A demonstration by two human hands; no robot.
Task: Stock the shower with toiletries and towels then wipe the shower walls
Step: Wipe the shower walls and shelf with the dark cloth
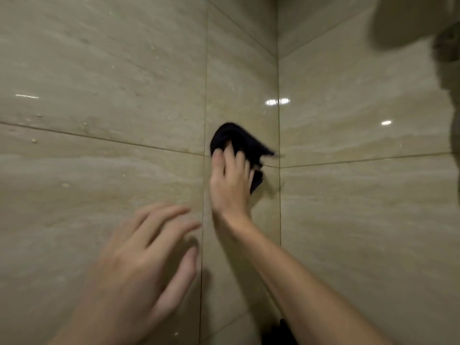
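My right hand (230, 181) grips a black cloth (231, 135), bunched around my fingers and pressed to the back wall (99, 95) just left of the corner (278, 120), where a horizontal grout line crosses; one tail of the cloth reaches almost to the side wall (361, 195); my left hand (144, 252) is lower and to the left, holding nothing, fingers straight and spread close to the tile, though blur hides whether it touches; water droplets (33, 140) dot the glossy beige tiles on the left; bright light reflections (277, 101) sit near the corner; a blurred pale shape (408, 21) juts in at the upper right; something dark (276, 332) shows at the bottom edge beneath my right forearm, too dim to make out.
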